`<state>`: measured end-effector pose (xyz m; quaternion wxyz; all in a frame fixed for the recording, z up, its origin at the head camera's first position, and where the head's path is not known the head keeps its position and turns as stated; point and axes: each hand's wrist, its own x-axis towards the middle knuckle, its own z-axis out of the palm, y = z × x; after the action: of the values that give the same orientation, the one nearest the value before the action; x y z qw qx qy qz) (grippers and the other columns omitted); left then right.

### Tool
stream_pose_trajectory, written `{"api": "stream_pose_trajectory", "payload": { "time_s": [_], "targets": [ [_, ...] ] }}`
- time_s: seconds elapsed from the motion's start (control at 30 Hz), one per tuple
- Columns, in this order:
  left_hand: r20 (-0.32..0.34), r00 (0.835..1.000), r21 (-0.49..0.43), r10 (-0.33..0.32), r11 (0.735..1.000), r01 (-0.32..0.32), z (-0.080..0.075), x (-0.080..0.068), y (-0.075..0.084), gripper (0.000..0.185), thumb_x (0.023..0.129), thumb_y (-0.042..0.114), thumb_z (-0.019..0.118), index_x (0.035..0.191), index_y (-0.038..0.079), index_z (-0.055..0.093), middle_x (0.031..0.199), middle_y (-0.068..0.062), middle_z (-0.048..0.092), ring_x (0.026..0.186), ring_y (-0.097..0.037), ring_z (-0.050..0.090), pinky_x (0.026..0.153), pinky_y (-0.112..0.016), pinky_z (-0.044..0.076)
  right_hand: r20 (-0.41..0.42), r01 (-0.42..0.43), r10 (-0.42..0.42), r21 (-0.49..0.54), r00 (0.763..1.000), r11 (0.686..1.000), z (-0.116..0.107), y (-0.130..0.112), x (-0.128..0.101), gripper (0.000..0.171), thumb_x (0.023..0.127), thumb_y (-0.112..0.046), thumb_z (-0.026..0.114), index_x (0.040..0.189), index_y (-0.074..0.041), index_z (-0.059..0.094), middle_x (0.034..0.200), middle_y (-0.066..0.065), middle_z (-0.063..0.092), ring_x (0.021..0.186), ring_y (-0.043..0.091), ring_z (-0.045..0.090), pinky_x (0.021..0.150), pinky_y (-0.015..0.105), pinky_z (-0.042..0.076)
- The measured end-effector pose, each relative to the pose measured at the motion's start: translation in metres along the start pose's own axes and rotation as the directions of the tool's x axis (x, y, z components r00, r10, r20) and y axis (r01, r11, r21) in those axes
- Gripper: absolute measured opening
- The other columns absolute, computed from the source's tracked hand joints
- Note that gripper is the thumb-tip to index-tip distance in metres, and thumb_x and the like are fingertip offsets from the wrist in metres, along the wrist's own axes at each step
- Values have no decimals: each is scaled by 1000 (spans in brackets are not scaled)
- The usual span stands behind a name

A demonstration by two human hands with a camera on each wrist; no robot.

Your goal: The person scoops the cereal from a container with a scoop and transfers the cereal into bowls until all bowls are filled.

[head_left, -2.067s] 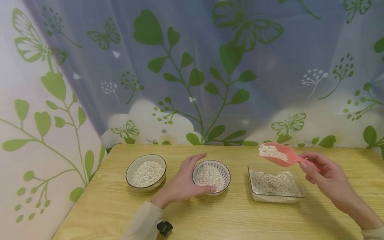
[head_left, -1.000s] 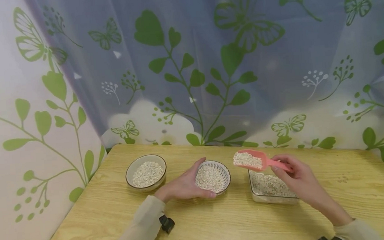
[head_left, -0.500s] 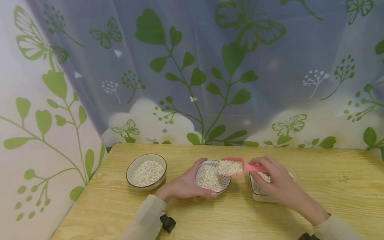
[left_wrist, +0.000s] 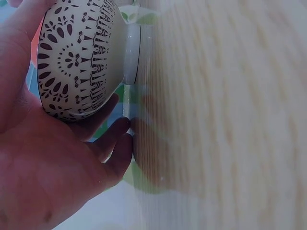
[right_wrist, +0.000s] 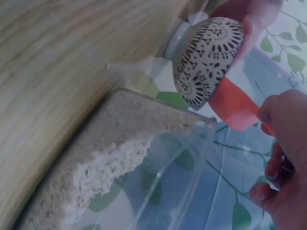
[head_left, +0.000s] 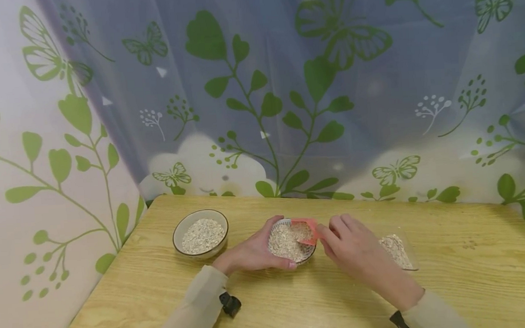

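The clear container [head_left: 396, 251] is largely hidden behind the right hand [head_left: 353, 251], by which a pink scoop [head_left: 306, 230] (tipped) is gripped over the patterned bowl [head_left: 291, 242], cupped on the tabletop [head_left: 476, 271] by the left hand [head_left: 250, 252].

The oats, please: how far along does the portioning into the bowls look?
The plain bowl on the left already holds oats. In hand: the right hand tips the pink scoop over the patterned bowl, steadied by the left hand. Oats remain in the clear container.
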<state>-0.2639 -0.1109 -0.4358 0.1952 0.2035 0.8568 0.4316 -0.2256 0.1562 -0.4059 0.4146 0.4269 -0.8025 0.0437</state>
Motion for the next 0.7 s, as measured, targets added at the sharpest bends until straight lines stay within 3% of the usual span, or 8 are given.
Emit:
{"api": "stream_pose_trajectory", "payload": {
  "time_s": [0.27, 0.47, 0.7],
  "targets": [
    [7, 1000, -32, 4, 999, -4, 0, 0, 1, 122, 74, 48, 89, 164, 25, 10, 158, -11, 41, 141, -27, 45, 118, -52, 37, 102, 49, -47, -16, 994, 999, -2, -13, -3, 42, 108, -18, 24, 105, -7, 64, 80, 2, 48, 72, 16, 40, 61, 25, 40],
    [3, 1000, -10, -7, 1000, 7, 1, -1, 2, 124, 73, 51, 89, 164, 26, 9, 163, -14, 34, 147, -30, 40, 120, -53, 35, 88, 20, -12, -87, 996, 996, -8, -11, -4, 40, 106, -13, 25, 104, -5, 64, 80, 4, 49, 72, 20, 42, 60, 28, 38],
    [-3, 1000, -15, -10, 1000, 10, 2, 0, 0, 123, 73, 50, 89, 164, 26, 10, 165, -16, 32, 147, -33, 40, 120, -56, 35, 93, 47, -33, -151, 995, 987, -12, -11, -5, 40, 108, -13, 25, 109, -4, 64, 81, 6, 50, 71, 21, 42, 60, 28, 36]
  ]
}}
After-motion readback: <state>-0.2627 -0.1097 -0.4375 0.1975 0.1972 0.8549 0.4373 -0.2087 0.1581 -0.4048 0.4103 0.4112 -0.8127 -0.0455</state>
